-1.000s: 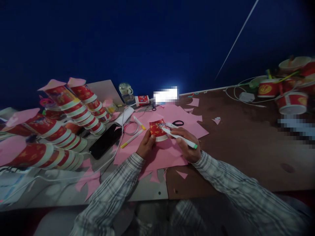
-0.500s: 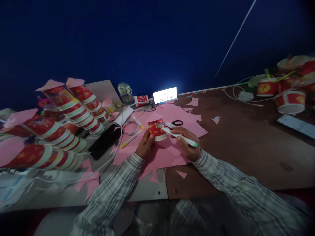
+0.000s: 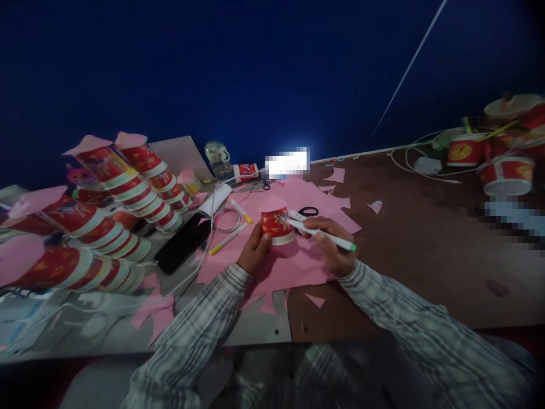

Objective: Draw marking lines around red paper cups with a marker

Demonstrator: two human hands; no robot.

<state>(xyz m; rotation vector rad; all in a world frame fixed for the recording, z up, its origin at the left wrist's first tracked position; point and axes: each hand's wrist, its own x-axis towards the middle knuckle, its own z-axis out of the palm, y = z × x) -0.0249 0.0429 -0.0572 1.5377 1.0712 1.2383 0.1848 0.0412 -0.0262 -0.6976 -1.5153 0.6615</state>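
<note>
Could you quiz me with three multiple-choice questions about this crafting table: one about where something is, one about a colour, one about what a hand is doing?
1. Where does the black phone lie?
A. left of the pink paper
B. among the far right bowls
C. on a cup stack

2. What colour is the end cap of the marker?
A. red
B. green
C. yellow

3. What is the left hand doing?
A. resting flat
B. gripping scissors
C. gripping a red paper cup

Answers: 1 A, it lies beside the paper's left edge. 2 B, the tip beyond the right hand is green. 3 C, its fingers wrap the cup's side.
</note>
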